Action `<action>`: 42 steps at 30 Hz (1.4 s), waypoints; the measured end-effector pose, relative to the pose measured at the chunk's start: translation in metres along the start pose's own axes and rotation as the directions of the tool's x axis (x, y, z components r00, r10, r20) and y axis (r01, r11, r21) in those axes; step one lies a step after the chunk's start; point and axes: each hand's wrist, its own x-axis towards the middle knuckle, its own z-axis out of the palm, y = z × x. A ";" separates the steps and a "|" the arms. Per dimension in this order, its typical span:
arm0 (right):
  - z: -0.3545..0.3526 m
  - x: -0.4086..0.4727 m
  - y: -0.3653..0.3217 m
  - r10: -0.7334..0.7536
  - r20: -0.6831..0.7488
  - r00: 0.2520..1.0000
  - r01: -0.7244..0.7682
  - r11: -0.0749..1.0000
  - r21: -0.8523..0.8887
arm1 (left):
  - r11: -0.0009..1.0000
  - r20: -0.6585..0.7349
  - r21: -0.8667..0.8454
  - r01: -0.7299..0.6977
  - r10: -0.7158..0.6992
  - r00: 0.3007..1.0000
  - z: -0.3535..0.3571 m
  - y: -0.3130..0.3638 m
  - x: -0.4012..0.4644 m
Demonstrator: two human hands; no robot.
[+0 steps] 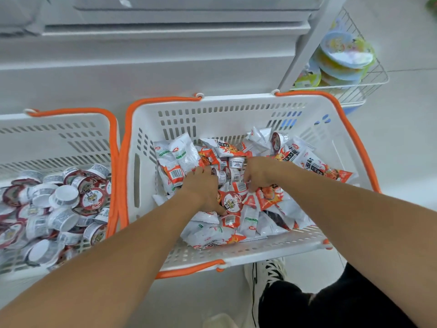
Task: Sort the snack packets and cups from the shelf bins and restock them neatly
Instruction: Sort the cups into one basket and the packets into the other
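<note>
A white basket with orange handles (236,110) holds a mixed pile of white and orange snack packets (272,197) and small red-lidded cups (233,202). Both my hands are down in the middle of this pile. My left hand (203,185) has its fingers curled over small cups lying on their sides (223,176), and its thumb rests beside the red-lidded cup. My right hand (260,172) curls its fingers round the same cluster of cups from the right; its fingertips are partly hidden. A second basket (71,129) on the left holds only cups (63,197).
White shelving (165,55) runs behind the baskets. A wire basket (369,86) with round yellow and blue tubs hangs at the upper right. My shoe (267,275) and dark trouser leg stand on the pale floor below the right basket.
</note>
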 end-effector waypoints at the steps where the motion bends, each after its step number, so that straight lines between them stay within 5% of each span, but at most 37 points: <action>1: 0.001 -0.008 0.001 -0.002 0.048 0.999 0.004 1.000 -0.026 | 1.000 -0.030 0.016 -0.025 0.025 0.999 0.000 0.002 0.001; 5: 0.007 -0.013 0.001 0.019 0.079 0.997 -0.013 0.997 -0.081 | 0.988 -0.129 0.065 -0.142 0.149 0.980 0.002 0.008 0.005; 12: 0.009 0.002 -0.004 0.269 -0.132 0.954 -0.169 0.848 0.502 | 0.979 0.064 -0.052 -0.195 0.199 0.978 0.004 0.004 0.011; 16: 0.016 0.018 -0.016 0.415 -0.261 0.872 -0.288 0.865 0.411 | 0.979 0.047 -0.132 -0.158 0.165 0.985 0.002 0.003 0.012; 20: 0.021 0.030 -0.025 0.473 -0.290 0.832 -0.272 0.804 0.529 | 0.968 0.034 -0.211 -0.136 0.146 0.989 0.002 0.000 0.018; 25: 0.010 0.036 -0.022 0.459 -0.149 0.876 -0.354 0.820 0.450 | 0.889 -0.063 -0.451 -0.079 0.056 0.996 -0.002 -0.004 0.022; 29: 0.004 0.041 -0.012 0.319 -0.094 0.943 -0.247 0.861 0.445 | 0.851 -0.037 -0.523 -0.050 0.036 0.999 -0.008 -0.004 0.016; 37: -0.007 0.017 0.019 0.353 -0.207 0.912 -0.173 0.792 0.586 | 0.963 0.033 -0.263 0.054 -0.047 0.998 -0.002 0.017 0.026; 42: -0.012 0.010 0.012 0.219 -0.173 0.960 -0.078 0.805 0.588 | 0.982 0.010 -0.162 0.098 -0.098 0.995 0.004 0.024 0.034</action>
